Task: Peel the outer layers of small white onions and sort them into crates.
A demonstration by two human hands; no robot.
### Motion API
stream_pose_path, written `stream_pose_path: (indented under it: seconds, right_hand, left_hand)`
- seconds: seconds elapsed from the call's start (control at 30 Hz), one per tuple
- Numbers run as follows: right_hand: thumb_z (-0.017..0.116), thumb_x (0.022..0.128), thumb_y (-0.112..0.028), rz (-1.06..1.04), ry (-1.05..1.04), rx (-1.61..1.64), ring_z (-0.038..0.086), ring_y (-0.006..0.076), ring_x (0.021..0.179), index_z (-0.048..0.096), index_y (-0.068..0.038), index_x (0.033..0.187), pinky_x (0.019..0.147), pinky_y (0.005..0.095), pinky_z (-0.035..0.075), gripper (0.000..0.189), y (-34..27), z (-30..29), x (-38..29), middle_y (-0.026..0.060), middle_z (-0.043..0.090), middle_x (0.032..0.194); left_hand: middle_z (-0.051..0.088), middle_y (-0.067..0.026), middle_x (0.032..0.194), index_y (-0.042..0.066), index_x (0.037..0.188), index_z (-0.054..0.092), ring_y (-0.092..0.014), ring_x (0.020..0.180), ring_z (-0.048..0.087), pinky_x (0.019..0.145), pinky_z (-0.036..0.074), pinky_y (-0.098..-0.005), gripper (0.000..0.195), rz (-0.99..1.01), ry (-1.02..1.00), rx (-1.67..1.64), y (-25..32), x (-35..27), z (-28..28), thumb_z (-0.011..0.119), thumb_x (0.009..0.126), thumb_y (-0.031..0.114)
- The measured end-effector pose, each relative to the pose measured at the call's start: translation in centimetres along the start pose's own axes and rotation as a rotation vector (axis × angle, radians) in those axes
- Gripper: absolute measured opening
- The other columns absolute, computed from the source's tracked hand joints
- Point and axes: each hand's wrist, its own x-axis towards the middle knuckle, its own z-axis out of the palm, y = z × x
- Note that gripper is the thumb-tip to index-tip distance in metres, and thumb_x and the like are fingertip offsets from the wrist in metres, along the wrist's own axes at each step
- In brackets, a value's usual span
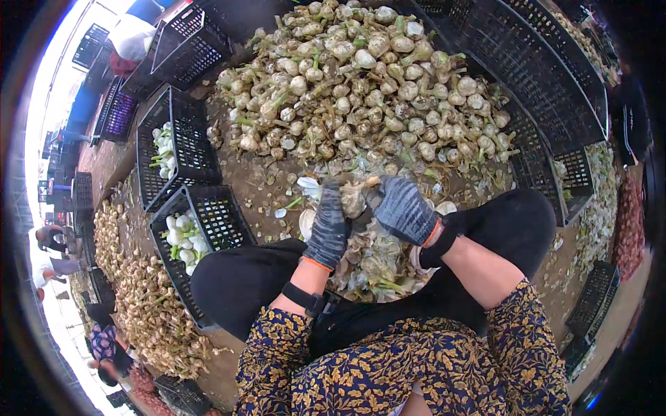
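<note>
My left hand (329,226), in a grey and black knit glove, is closed around a garlic bulb (354,199) with its roots or stem showing. My right hand (405,208), gloved alike, touches the other side of the bulb, its fingers curled near the stem; motion blur hides whether it holds a tool. Both hands are in front of my crossed legs. Beneath them lies a heap of peeled skins and leaf scraps (372,260). Beyond the hands rises a large pile of unpeeled garlic bulbs (364,88) on the dirt-covered floor.
Black plastic crates (213,216) with cleaned white garlic (187,236) stand at the left. More crates (551,67) line the right and back. Another garlic heap (156,312) lies at the lower left, where people (106,348) work. Red net sacks (629,223) are at the far right.
</note>
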Motion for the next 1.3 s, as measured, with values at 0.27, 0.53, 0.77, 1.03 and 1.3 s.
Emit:
stream_pose_path:
  seconds: [0.27, 0.53, 0.77, 1.03, 1.3]
  right_hand:
    - [0.051, 0.079, -0.019, 0.079, 0.156, 0.142, 0.053, 0.0358, 0.064, 0.054, 0.002, 0.077, 0.056, 0.0439, 0.041, 0.021, -0.3, -1.7, 0.4, 0.0210, 0.053, 0.067]
    - [0.051, 0.080, -0.019, 0.143, 0.040, 0.360, 0.055, 0.0376, 0.069, 0.058, 0.001, 0.084, 0.060, 0.0418, 0.043, 0.022, -0.1, -3.9, 0.4, 0.0214, 0.056, 0.072]
    - [0.052, 0.069, -0.017, 0.350, 0.078, 0.063, 0.056, 0.0367, 0.058, 0.057, 0.000, 0.067, 0.053, 0.0450, 0.043, 0.017, 4.5, -10.0, -5.0, 0.0212, 0.057, 0.065]
    - [0.056, 0.075, -0.030, 1.259, 0.170, -0.556, 0.060, 0.0331, 0.077, 0.061, -0.003, 0.086, 0.068, 0.0402, 0.047, 0.029, 18.5, -25.8, -18.8, 0.0208, 0.061, 0.080]
    - [0.049, 0.079, -0.040, 0.799, -0.050, -0.313, 0.055, 0.0350, 0.094, 0.056, -0.002, 0.105, 0.083, 0.0384, 0.042, 0.047, 19.9, -19.1, -10.1, 0.0207, 0.059, 0.098]
  left_hand:
    - [0.057, -0.0051, 0.092, 0.006, 0.105, 0.051, -0.011, 0.071, 0.056, 0.058, 0.049, -0.0251, 0.030, -0.215, -0.102, -0.421, 0.5, -1.7, -0.3, 0.050, 0.088, 0.031]
    - [0.063, -0.0044, 0.081, 0.006, 0.097, 0.057, -0.014, 0.063, 0.060, 0.053, 0.050, -0.0253, 0.037, -0.490, -0.118, -0.681, 0.6, -1.4, -0.1, 0.044, 0.089, 0.039]
    - [0.058, -0.0131, 0.096, 0.008, 0.116, 0.046, -0.029, 0.073, 0.061, 0.060, 0.053, -0.0423, 0.058, -0.455, -0.345, -0.202, 0.4, -2.3, 3.0, 0.042, 0.083, 0.056]
    - [0.057, -0.0122, 0.098, 0.009, 0.112, 0.046, -0.028, 0.076, 0.059, 0.066, 0.051, -0.0446, 0.045, -0.384, -0.123, -0.132, -1.2, -0.8, 3.6, 0.041, 0.086, 0.046]
    - [0.058, -0.0100, 0.095, 0.009, 0.109, 0.049, -0.027, 0.073, 0.058, 0.067, 0.049, -0.0421, 0.037, -0.254, 0.073, -0.230, -1.8, 1.0, 2.3, 0.042, 0.088, 0.039]
